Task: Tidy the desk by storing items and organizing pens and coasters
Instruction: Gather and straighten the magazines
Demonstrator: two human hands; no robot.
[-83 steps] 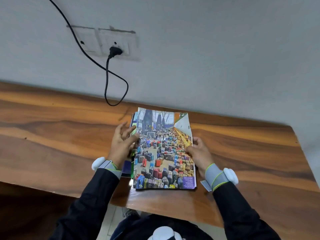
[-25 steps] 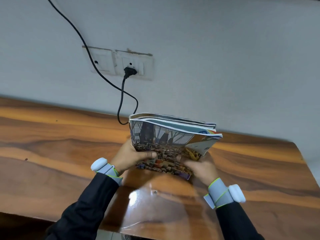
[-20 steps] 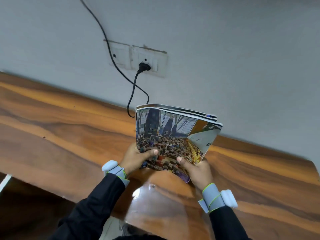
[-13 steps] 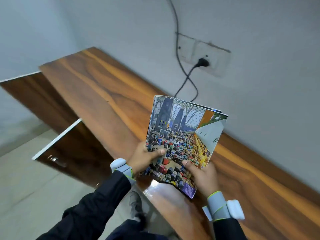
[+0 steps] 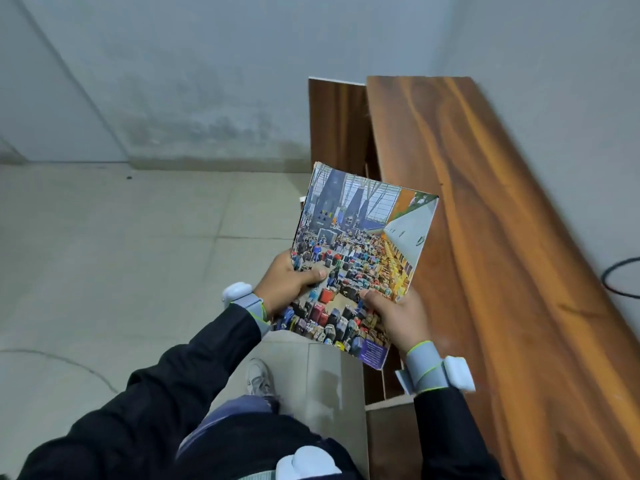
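Watcher: Magazines (image 5: 360,244) first. Where have you got them?

Checker: You hold them in the air, cover up and tilted. They hang over the front edge of the tabletop (image 5: 502,237) and partly above the floor (image 5: 121,254). The top cover shows a hall crowded with suitcases.

Watcher: Any storage near them?

Checker: A wooden panel (image 5: 337,123) stands on edge just beside the tabletop's front edge, beyond the magazines. A dark gap runs between panel and tabletop. You cannot tell from here what sits inside it.

Watcher: And your hands?

Checker: Your left hand (image 5: 294,285) takes the left edge, thumb laid across the cover. Your right hand (image 5: 398,317) takes the lower right edge the same way, thumb on top. Each grip is closed on the magazines. Both arms reach forward in dark sleeves, and your right wrist carries a grey band (image 5: 424,367) with a white unit on it.

Watcher: What can't you make out?

Checker: The fingers beneath the magazines are hidden. You cannot count the magazines, since only the top cover and a few layered edges at the left show. A black cable (image 5: 620,278) loops in at the right border and is cut off there. One shoe (image 5: 259,377) shows on the floor below the magazines. The tabletop runs out of view at the lower right.
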